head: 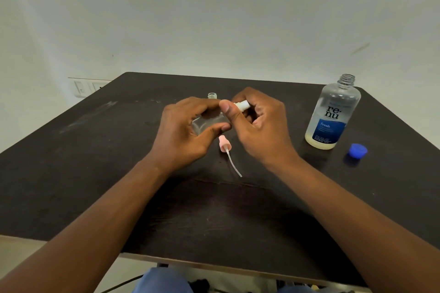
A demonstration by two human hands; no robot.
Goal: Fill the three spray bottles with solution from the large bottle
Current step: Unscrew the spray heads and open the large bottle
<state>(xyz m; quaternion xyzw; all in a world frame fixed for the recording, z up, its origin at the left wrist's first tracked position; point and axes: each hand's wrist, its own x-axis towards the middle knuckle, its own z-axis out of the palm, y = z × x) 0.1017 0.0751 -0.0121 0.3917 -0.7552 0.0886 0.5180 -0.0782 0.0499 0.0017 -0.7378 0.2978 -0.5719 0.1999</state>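
At the middle of the dark table (pixel 95 173), my left hand (pixel 183 131) grips a small clear spray bottle (pixel 204 122). My right hand (pixel 259 126) pinches that bottle's white spray head (pixel 242 105) at its top. Behind my left hand, the open neck of a second small clear bottle (pixel 212 95) sticks up; its body is hidden. A pink spray head (pixel 225 145) with its dip tube lies loose on the table below my hands. The large clear bottle (pixel 333 114), labelled "renu fresh", stands uncapped at the right with pale liquid low inside. A third spray bottle is not visible.
A blue cap (pixel 357 150) lies on the table to the right of the large bottle. A pale wall rises behind the table, with a switch plate (pixel 88 88) at the far left. My knees in blue cloth (pixel 164 280) show under the near edge.
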